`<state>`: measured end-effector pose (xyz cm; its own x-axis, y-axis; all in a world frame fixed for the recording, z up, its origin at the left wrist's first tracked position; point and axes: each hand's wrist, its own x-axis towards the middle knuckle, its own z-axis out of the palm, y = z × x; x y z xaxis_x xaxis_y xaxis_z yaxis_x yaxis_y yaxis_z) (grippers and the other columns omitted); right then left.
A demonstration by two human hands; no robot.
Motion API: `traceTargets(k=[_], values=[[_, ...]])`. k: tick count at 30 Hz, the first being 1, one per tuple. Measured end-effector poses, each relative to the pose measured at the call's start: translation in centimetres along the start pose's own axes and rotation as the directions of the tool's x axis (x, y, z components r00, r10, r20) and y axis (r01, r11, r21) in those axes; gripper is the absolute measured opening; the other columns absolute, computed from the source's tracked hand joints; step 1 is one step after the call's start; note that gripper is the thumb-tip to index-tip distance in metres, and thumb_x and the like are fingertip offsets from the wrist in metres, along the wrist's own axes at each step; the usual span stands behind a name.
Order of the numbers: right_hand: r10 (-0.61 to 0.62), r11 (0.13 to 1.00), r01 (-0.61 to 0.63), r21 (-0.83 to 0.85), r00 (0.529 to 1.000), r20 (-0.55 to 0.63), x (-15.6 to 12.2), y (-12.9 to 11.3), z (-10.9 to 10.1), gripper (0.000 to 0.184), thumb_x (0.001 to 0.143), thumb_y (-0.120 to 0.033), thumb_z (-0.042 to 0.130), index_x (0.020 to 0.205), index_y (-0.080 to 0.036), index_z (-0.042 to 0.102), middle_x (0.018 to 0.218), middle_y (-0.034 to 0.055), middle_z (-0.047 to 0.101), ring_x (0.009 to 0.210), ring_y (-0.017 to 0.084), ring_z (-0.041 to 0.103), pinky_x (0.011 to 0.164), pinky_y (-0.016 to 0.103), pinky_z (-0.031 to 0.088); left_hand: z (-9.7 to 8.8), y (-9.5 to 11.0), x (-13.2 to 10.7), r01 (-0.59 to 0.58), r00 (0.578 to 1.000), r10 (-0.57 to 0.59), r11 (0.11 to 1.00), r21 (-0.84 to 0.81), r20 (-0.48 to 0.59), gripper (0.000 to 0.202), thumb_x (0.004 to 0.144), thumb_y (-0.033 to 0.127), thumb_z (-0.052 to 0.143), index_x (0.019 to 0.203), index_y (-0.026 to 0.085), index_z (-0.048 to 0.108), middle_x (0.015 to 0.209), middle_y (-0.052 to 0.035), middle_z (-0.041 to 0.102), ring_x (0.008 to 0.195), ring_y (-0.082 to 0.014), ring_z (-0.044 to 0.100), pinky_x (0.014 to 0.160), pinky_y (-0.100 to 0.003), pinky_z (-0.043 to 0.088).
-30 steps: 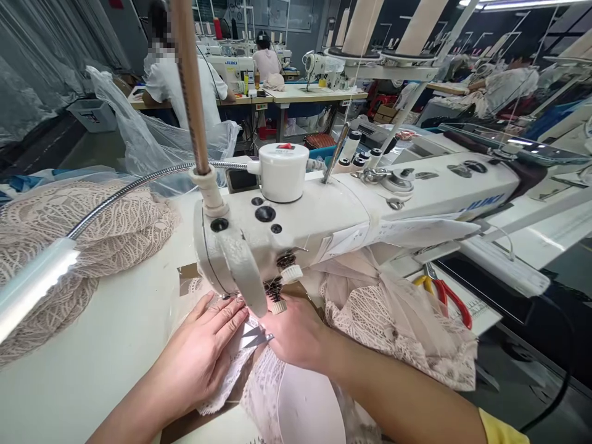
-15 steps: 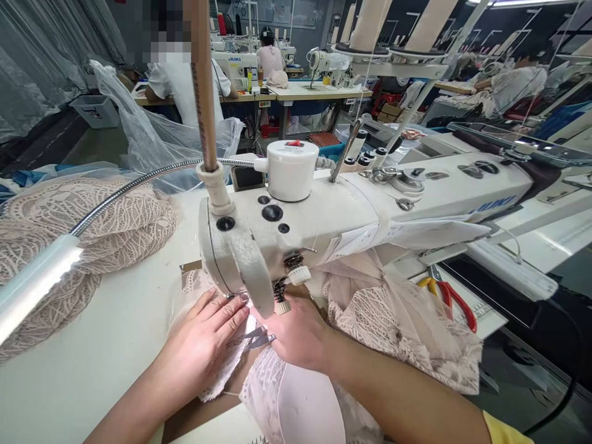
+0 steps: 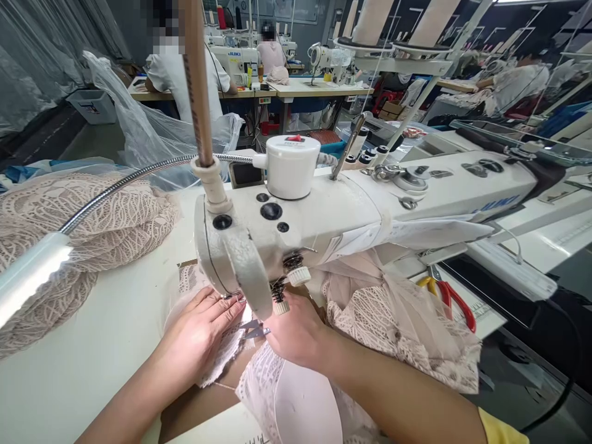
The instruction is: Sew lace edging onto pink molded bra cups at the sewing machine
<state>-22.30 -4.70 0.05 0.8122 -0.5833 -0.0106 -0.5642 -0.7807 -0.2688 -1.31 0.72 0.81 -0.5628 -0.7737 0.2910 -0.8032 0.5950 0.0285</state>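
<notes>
My left hand [image 3: 200,330] lies flat on a strip of pale lace [image 3: 227,348], fingers stretched toward the needle area under the head of a white sewing machine [image 3: 296,216]. Right of it, my right hand [image 3: 296,330] is curled, its fingertips hidden behind the machine head. Metal blades of small thread snips [image 3: 253,330] stick out from that hand toward the left; the handles are out of sight. Just below the right hand lies a pale pink moulded cup [image 3: 308,404] with lace along its side. The needle and presser foot are hidden.
Beige lace [image 3: 124,216] is heaped at the left, and more lace fabric [image 3: 402,320] lies right of the machine. Scissors with red and yellow handles [image 3: 456,305] rest beyond it. A lit lamp [image 3: 34,271] reaches in from the left. Other people sit at machines behind.
My left hand has shifted slightly left along with the lace under it. The snips' blades and my right hand have moved a little left; the whole view has shifted slightly too.
</notes>
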Motion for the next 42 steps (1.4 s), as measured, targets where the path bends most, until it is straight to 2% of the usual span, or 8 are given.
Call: traceTargets(k=[6,12,14,22,25,29,36,42], values=[[-0.003,1.000,0.003,0.000,1.000,-0.027,-0.1,0.1,-0.1,0.018,0.077,-0.019,0.051,0.081,-0.017,0.068,0.090,0.0087,0.063,0.077,0.019,0.053,0.061,0.028,0.039,-0.1,-0.2,0.0,0.112,0.992,-0.106,0.987,-0.111,0.064,0.038,0.084,0.013,0.048,0.120,0.017,0.060,0.112,-0.0103,0.068,0.102,-0.0268,0.062,0.092,-0.046,0.046],[-0.069,0.997,0.068,-0.029,0.997,-0.016,-0.4,0.0,-0.4,0.044,0.077,-0.019,0.050,0.120,-0.022,0.058,0.100,0.0085,0.062,0.082,0.021,0.054,0.064,0.030,0.041,-0.5,0.2,0.4,0.140,0.990,-0.133,0.979,-0.151,0.056,0.026,0.088,0.018,0.048,0.108,0.019,0.065,0.107,-0.0102,0.069,0.100,-0.0264,0.060,0.085,-0.042,0.049],[-0.067,0.996,0.066,-0.054,0.998,-0.009,-0.4,0.0,-0.5,0.048,0.076,-0.018,0.050,0.123,-0.023,0.055,0.101,0.0084,0.062,0.081,0.022,0.053,0.063,0.030,0.041,-0.5,0.3,0.5,0.137,0.990,-0.133,0.981,-0.139,0.041,0.028,0.088,0.020,0.047,0.110,0.017,0.064,0.103,-0.0115,0.069,0.095,-0.0261,0.061,0.080,-0.040,0.051],[0.008,0.998,-0.010,-0.055,0.999,-0.048,0.1,0.0,-0.2,0.037,0.076,-0.019,0.053,0.112,-0.021,0.061,0.093,0.0079,0.062,0.081,0.021,0.055,0.063,0.029,0.041,-0.5,0.7,0.5,0.176,0.982,-0.166,0.978,-0.112,0.094,0.032,0.083,0.013,0.049,0.111,0.016,0.063,0.100,-0.0134,0.069,0.094,-0.0278,0.060,0.082,-0.043,0.050],[0.026,0.999,-0.028,-0.027,0.998,-0.053,0.1,0.2,0.2,0.033,0.077,-0.019,0.053,0.108,-0.020,0.063,0.096,0.0077,0.063,0.081,0.021,0.056,0.065,0.029,0.042,-0.5,0.8,0.2,0.185,0.982,-0.179,0.975,-0.124,0.056,0.030,0.085,0.016,0.049,0.111,0.018,0.064,0.099,-0.0131,0.068,0.094,-0.0276,0.061,0.080,-0.042,0.051],[0.023,1.000,-0.024,-0.009,0.995,-0.102,-0.2,0.1,-0.2,0.040,0.077,-0.017,0.054,0.116,-0.021,0.060,0.096,0.0075,0.064,0.079,0.020,0.056,0.063,0.028,0.042,-0.2,0.6,-0.3,0.188,0.982,-0.188,0.972,-0.139,0.013,0.028,0.088,0.021,0.049,0.111,0.020,0.064,0.104,-0.0129,0.068,0.095,-0.0274,0.062,0.081,-0.042,0.051],[-0.099,0.993,0.096,-0.064,0.994,-0.038,-0.3,-0.4,-1.5,0.044,0.072,-0.013,0.051,0.114,-0.022,0.058,0.093,0.0047,0.064,0.080,0.019,0.054,0.060,0.028,0.038,0.1,0.6,-1.0,0.145,0.988,-0.138,0.983,-0.113,0.068,0.030,0.091,0.016,0.044,0.116,0.015,0.061,0.118,-0.0157,0.063,0.108,-0.0301,0.056,0.090,-0.047,0.046],[-0.087,0.992,0.085,-0.089,0.996,-0.026,-0.2,-0.2,-1.0,0.041,0.072,-0.014,0.051,0.112,-0.018,0.058,0.096,0.0067,0.064,0.084,0.021,0.055,0.065,0.030,0.041,0.2,0.7,-0.8,0.016,1.000,-0.018,0.991,-0.131,-0.011,0.040,0.089,0.011,0.045,0.128,0.015,0.054,0.123,-0.0131,0.063,0.112,-0.0273,0.055,0.090,-0.041,0.047]])
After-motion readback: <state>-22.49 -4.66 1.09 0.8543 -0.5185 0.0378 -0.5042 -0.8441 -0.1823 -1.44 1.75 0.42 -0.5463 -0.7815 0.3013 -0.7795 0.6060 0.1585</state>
